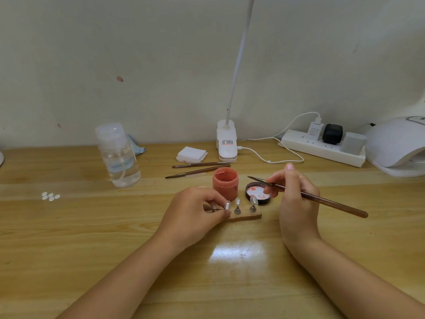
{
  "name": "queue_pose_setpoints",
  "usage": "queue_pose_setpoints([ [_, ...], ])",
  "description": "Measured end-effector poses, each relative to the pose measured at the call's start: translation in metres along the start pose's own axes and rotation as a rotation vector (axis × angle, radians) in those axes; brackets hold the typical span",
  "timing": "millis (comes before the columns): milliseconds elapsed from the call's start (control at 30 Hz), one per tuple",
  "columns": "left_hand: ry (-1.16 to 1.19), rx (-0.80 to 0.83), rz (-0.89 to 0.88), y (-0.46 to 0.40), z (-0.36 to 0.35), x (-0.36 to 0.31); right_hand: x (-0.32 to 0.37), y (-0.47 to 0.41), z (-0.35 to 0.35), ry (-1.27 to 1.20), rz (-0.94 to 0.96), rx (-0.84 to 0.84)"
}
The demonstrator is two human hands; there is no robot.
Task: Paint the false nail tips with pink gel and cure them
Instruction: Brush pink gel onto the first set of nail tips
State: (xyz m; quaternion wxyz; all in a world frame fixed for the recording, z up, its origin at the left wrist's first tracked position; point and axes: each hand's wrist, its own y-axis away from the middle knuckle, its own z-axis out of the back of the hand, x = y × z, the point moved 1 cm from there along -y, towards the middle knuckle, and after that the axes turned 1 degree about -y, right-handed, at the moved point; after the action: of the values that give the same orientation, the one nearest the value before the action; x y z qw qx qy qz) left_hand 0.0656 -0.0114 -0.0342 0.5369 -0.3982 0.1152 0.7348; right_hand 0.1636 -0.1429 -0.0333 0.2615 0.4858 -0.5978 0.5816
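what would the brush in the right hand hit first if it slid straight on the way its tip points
Probably the open pink gel jar. The brush in the right hand points up-left, its tip near the jar's rim. Depth is unclear; it might pass just behind.

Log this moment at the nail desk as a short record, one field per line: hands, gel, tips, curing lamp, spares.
left hand: pinches the left nail stand at the wooden block
right hand: holds a brush, bristles raised above the lid
gel jar: open, pink, behind the block
nail tips: three on stands, none looks pink yet
curing lamp: far right, nothing seen inside
spare brushes: two, behind the jar
loose tips: far left on the table
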Motion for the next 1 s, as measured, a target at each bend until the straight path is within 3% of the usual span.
queue_pose_setpoints([
  [200, 0.102, -0.234, -0.214, 0.009, 0.006, -0.005, 0.002, -0.001, -0.001, 0.009, -0.007, 0.081],
  [333, 0.147, -0.338, -0.223, 0.013, 0.008, -0.002, 0.008, -0.006, 0.000, 0.034, -0.006, 0.117],
  [567, 0.249, -0.324, -0.169, 0.011, 0.011, -0.004, 0.027, -0.030, -0.011, 0.119, -0.019, 0.260],
  [1000, 0.329, -0.354, -0.200, 0.008, 0.011, 0.001, 0.011, -0.059, -0.057, 0.758, 0.172, 0.418],
])
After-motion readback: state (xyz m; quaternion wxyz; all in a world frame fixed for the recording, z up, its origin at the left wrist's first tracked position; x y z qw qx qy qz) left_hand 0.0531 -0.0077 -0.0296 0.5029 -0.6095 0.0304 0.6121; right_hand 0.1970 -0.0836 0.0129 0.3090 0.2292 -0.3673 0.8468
